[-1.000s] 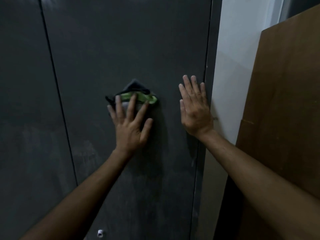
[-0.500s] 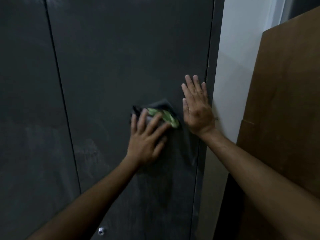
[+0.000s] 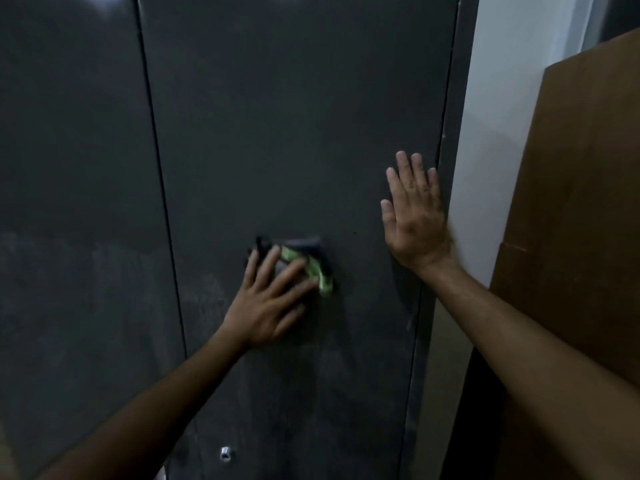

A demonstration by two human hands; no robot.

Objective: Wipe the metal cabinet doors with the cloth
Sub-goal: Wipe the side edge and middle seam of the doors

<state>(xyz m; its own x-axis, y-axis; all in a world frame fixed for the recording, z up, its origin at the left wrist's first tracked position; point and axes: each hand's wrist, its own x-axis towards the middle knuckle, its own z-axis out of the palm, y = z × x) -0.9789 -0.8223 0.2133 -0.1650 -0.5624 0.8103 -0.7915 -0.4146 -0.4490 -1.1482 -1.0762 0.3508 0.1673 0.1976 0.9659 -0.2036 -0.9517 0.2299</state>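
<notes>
My left hand (image 3: 266, 303) presses the cloth (image 3: 304, 261) flat-fingered onto the cabinet door (image 3: 294, 116) to scrub it. My right hand (image 3: 414, 216), fingers straight, braces the door against that push.

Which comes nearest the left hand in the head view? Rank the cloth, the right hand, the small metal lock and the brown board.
1. cloth, under its fingers
2. right hand, upper right
3. small metal lock, below
4. brown board, far right

Dark grey metal cabinet door (image 3: 294, 133) upright, second door (image 3: 69, 168) left of seam. Cloth (image 3: 313, 261) flat against right door; small lock (image 3: 225, 454) low down.
</notes>
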